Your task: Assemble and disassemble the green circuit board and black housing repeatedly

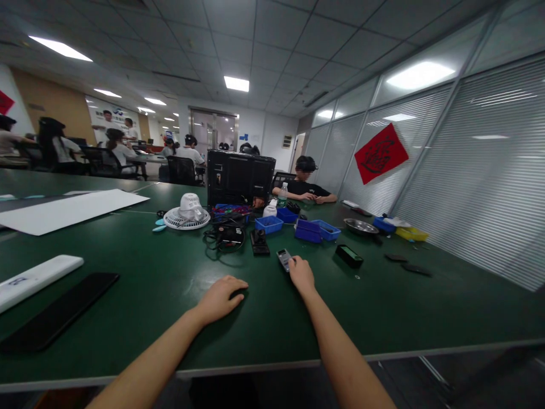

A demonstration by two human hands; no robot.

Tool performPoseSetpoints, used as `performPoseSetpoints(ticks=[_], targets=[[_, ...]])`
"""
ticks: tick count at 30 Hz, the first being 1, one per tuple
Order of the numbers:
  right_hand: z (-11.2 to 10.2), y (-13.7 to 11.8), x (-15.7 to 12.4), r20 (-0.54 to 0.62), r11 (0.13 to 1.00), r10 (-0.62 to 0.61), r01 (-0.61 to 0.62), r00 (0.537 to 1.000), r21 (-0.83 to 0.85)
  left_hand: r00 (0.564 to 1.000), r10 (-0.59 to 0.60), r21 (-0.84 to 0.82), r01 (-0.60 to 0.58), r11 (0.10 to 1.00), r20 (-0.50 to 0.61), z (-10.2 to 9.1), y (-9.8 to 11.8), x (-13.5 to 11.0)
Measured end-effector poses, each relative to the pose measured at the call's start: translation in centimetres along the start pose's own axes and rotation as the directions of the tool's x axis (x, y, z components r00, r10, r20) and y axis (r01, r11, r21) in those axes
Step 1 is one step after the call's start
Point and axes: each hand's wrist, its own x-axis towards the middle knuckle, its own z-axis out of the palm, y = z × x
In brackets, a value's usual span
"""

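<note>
My left hand (222,299) rests on the green table (255,335), its fingers stretched forward and the thumb apart, with nothing in it. Further right, my right hand (302,274) has its fingers closed on the near right side of a small grey handheld device (283,259). The device is slim and oblong, with lighter and darker patches on its face; its exact kind I cannot make out. My right hand covers part of it. Beyond it, a black stand-like piece (259,242) lies on the table. To the right sits a black box with a green top (349,255).
A white fan head (187,215), a coiled black cable (213,238), blue bins (269,224), a large black panel (240,176) and a metal bowl (361,227) stand further back. Long white (42,278) and black (59,312) pieces lie left. A person (305,182) sits across the table.
</note>
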Motion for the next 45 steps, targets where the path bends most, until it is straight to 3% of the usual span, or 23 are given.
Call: performPoseSetpoints(ticks=[3, 7, 14, 17, 19, 22, 25, 27, 28, 30, 33, 36, 40, 45], targets=[[-0.6, 0.7, 0.3, -0.016, 0.996, 0.046, -0.047, 0.999, -0.078, 1.0, -0.001, -0.01, 0.001, 1.0, -0.004, -0.1, 0.1, 0.0], [-0.8, 0.8, 0.1, -0.016, 0.997, 0.04, -0.041, 0.999, -0.063, 1.0, -0.014, -0.015, 0.015, 1.0, 0.014, -0.2, 0.1, 0.0], [-1.4, -0.3, -0.6, 0.076, 0.985, 0.129, -0.119, 0.989, -0.121, 1.0, 0.002, -0.009, -0.002, 1.0, 0.005, 0.1, -0.3, 0.0], [-1.7, -0.4, -0.6, 0.021, 0.982, 0.182, -0.181, 0.983, -0.057, 1.0, 0.004, -0.005, -0.004, 1.0, 0.006, 0.2, -0.5, 0.0], [-1.9, -0.4, -0.6, -0.09, 0.983, 0.184, -0.183, 0.979, 0.017, 1.0, 0.008, -0.007, -0.008, 1.0, 0.003, 0.2, -0.5, 0.0], [-1.8, -0.2, -0.9, -0.364, 0.988, 0.068, -0.012, 0.929, 0.154, 1.0, 0.016, -0.012, -0.016, 1.0, 0.0, 0.2, -0.5, 0.0], [-1.6, -0.2, -1.4, -0.595, 0.934, -0.163, 0.318, 0.787, 0.164, 1.0, 0.023, -0.013, -0.023, 1.0, -0.003, 0.2, -0.5, 0.1], [-1.3, -0.5, -1.9, -0.639, 0.882, -0.309, 0.463, 0.704, 0.084, 1.0, 0.023, -0.011, -0.023, 1.0, -0.004, 0.2, -0.5, 0.1], [-1.2, -0.7, -2.2, -0.623, 0.862, -0.378, 0.505, 0.685, 0.032, 1.0, 0.023, -0.011, -0.023, 1.0, -0.004, 0.2, -0.5, 0.1], [-0.9, -1.3, -2.8, -0.53, 0.836, -0.496, 0.544, 0.688, -0.075, 1.0, 0.02, -0.007, -0.021, 1.0, -0.004, 0.2, -0.5, 0.1], [-0.7, -2.3, -3.7, -0.298, 0.78, -0.626, 0.574, 0.721, -0.249, 1.0, 0.022, -0.002, -0.022, 1.0, -0.009, 0.2, -0.5, 0.1], [-0.8, -3.2, -4.6, -0.089, 0.667, -0.716, 0.641, 0.693, -0.38, 1.0, 0.025, -0.004, -0.025, 1.0, -0.015, 0.3, -0.5, 0.1], [-0.7, -3.9, -5.2, 0.063, 0.555, -0.772, 0.719, 0.633, -0.417, 1.0, 0.02, -0.002, -0.02, 1.0, -0.014, 0.4, -0.5, 0.1], [0.2, -4.3, -5.7, 0.14, 0.554, -0.767, 0.755, 0.627, -0.35, 1.0, 0.013, -0.013, -0.013, 1.0, -0.004, 0.4, -0.4, 0.2]])
